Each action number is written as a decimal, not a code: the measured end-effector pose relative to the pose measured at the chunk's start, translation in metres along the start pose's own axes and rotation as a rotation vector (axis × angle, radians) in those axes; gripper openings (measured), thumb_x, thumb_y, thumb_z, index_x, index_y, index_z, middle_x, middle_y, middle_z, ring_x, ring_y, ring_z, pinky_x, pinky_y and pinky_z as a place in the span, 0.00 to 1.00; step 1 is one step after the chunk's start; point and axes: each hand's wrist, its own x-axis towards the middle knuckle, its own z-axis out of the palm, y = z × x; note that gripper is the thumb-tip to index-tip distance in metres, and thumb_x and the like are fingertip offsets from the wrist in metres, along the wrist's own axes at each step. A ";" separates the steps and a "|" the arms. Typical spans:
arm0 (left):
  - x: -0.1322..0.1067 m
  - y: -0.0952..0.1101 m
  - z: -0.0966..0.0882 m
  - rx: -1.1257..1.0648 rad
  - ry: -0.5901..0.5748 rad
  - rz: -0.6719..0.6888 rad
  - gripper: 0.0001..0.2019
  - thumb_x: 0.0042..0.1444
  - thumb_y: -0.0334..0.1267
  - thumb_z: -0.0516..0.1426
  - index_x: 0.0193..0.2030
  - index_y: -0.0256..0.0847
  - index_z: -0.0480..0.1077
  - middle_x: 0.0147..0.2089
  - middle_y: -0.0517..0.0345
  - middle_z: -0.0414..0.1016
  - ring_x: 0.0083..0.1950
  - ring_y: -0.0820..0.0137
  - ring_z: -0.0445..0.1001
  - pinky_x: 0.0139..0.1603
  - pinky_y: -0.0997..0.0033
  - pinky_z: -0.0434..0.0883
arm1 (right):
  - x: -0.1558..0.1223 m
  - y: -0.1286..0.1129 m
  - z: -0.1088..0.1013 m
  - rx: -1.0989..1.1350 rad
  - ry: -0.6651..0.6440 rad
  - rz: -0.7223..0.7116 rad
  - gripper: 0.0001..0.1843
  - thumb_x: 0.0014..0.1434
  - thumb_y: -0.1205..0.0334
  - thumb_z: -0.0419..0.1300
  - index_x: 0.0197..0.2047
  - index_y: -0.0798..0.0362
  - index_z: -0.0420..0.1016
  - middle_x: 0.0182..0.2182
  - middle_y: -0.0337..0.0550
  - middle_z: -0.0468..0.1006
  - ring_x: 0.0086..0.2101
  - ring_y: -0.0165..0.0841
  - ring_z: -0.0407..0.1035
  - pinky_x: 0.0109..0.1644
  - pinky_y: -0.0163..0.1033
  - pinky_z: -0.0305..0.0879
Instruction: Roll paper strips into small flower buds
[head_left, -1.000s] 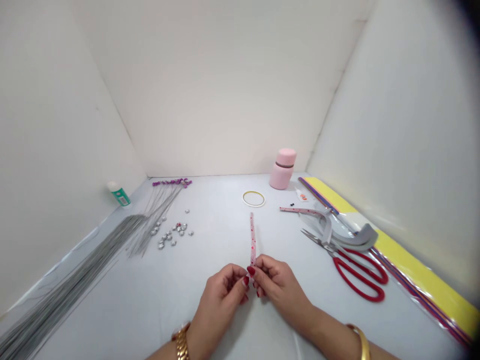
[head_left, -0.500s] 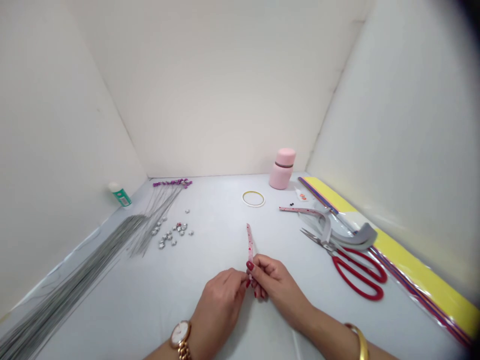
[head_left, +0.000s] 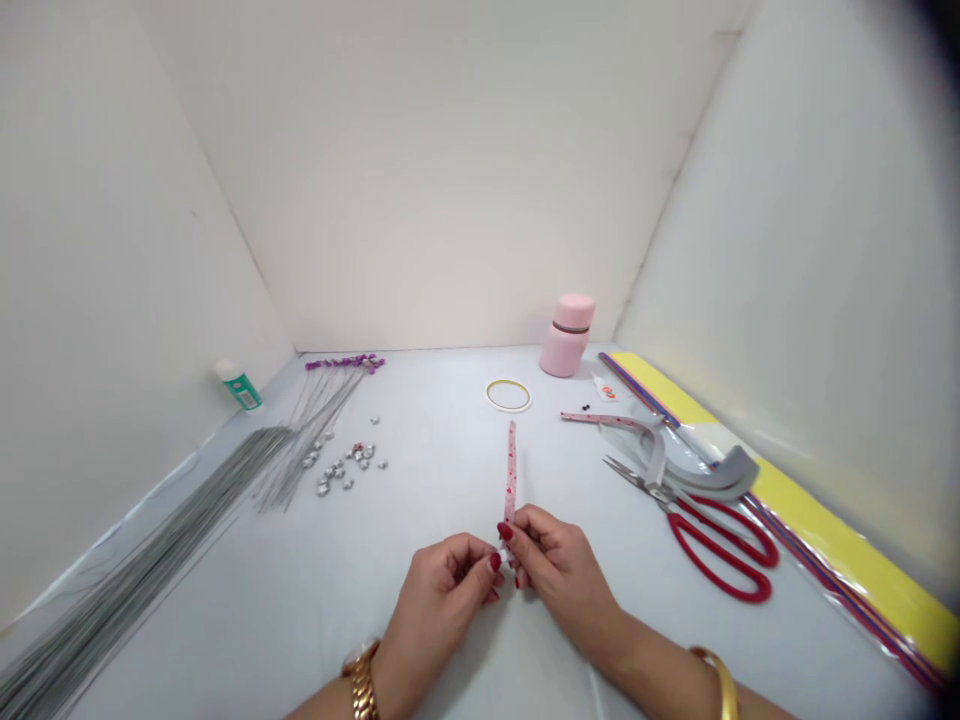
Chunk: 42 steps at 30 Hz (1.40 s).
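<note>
A narrow pink ribbon strip (head_left: 511,472) with small red marks points away from me over the white table (head_left: 420,620). My right hand (head_left: 556,565) pinches its near end between thumb and fingers. My left hand (head_left: 446,585) is curled beside it, its fingertips pressed against the same end of the strip. Both hands meet at the table's near middle.
Red-handled scissors (head_left: 712,545) and grey pliers (head_left: 675,462) lie to the right, beside yellow sheets (head_left: 825,520). A second pink strip (head_left: 600,420), a tape ring (head_left: 508,395) and a pink bottle (head_left: 568,336) sit farther back. Left: silver wires (head_left: 135,580), purple-tipped wires (head_left: 330,385), several gems (head_left: 345,462), a glue bottle (head_left: 238,387).
The ribbon strip dipped shorter and leaned left half a second ago, and now stands out longer and straighter again. Both hands stay together at its near end.
</note>
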 end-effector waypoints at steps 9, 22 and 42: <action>-0.004 0.002 0.002 0.086 0.045 0.093 0.07 0.54 0.34 0.51 0.32 0.36 0.70 0.30 0.54 0.75 0.31 0.69 0.70 0.33 0.74 0.66 | -0.003 -0.001 0.002 -0.057 -0.020 -0.042 0.15 0.58 0.56 0.52 0.23 0.52 0.63 0.14 0.32 0.62 0.17 0.26 0.57 0.23 0.31 0.55; -0.006 0.004 0.000 0.278 -0.035 0.208 0.10 0.57 0.34 0.49 0.32 0.39 0.71 0.29 0.56 0.73 0.30 0.70 0.69 0.33 0.76 0.64 | 0.000 0.001 0.002 0.153 -0.037 0.030 0.17 0.57 0.53 0.52 0.23 0.54 0.63 0.16 0.32 0.60 0.19 0.26 0.56 0.24 0.31 0.54; -0.005 0.001 0.000 0.257 0.078 0.134 0.08 0.55 0.34 0.50 0.27 0.38 0.67 0.27 0.57 0.72 0.29 0.70 0.69 0.31 0.74 0.64 | 0.002 0.006 0.005 0.202 -0.069 0.105 0.16 0.57 0.50 0.51 0.25 0.54 0.60 0.17 0.31 0.65 0.15 0.22 0.58 0.20 0.29 0.54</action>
